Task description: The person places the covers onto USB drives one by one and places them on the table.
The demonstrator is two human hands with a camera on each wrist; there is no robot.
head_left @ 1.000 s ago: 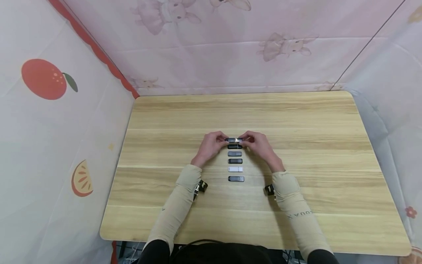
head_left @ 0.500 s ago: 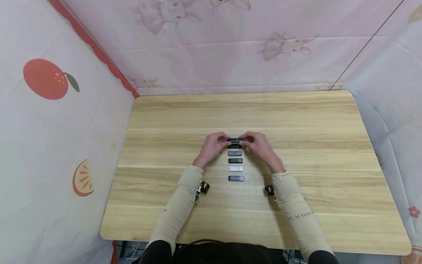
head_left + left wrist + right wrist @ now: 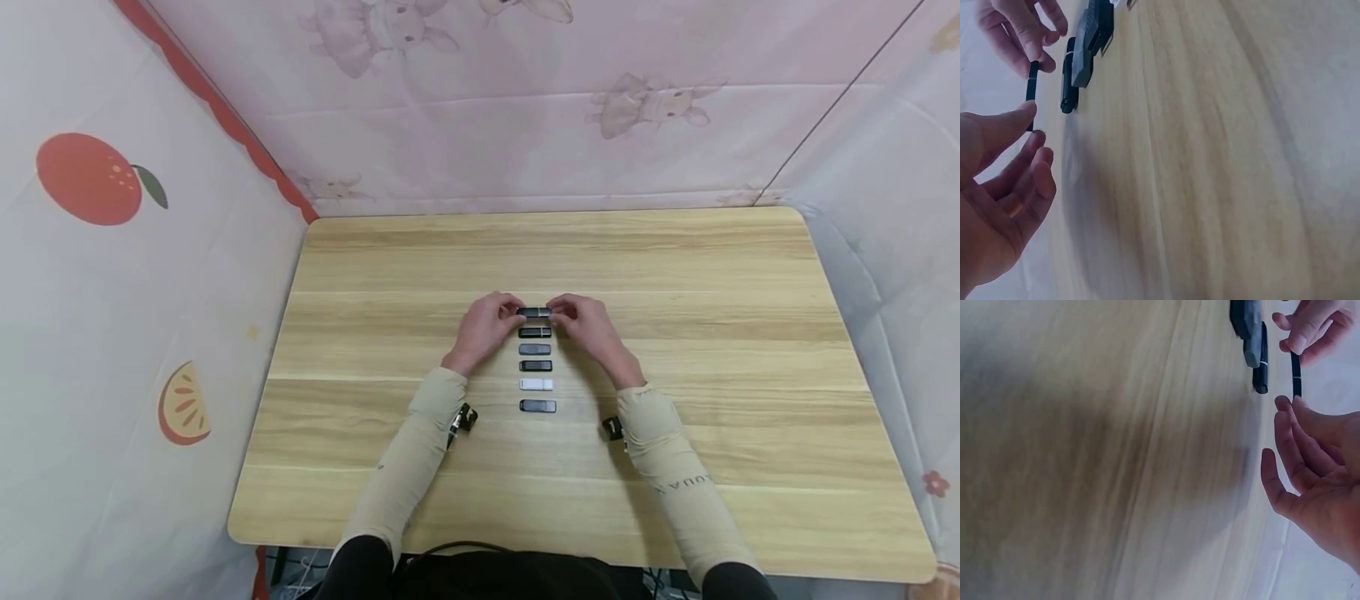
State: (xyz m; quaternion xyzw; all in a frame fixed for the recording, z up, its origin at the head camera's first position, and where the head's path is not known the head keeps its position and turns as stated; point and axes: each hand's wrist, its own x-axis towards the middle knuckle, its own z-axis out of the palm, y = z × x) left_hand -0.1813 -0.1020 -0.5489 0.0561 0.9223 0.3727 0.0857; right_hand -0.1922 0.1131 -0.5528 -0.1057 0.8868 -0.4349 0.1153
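A slim black USB flash drive (image 3: 534, 312) is held level between both hands at the far end of a column of drives. My left hand (image 3: 483, 331) pinches its left end with thumb and fingertips. At the right end, my right hand (image 3: 588, 331) pinches it the same way. Both wrist views show the held drive (image 3: 1032, 84) raised off the table, with a thin light line across it and no bare connector. Nearest to it lies another black drive (image 3: 535, 332), also with a light band.
Toward the person, the column continues with a grey drive (image 3: 535, 349), a black one (image 3: 536, 366), a white one (image 3: 536, 384) and a dark grey one (image 3: 537, 406). The wooden table (image 3: 375, 258) meets printed cloth walls at its back and sides.
A second ago, a silver connector showed between the drive's two parts; the hands have pushed them together, covering it. Both hands and the drive have since shifted slightly away from the person.
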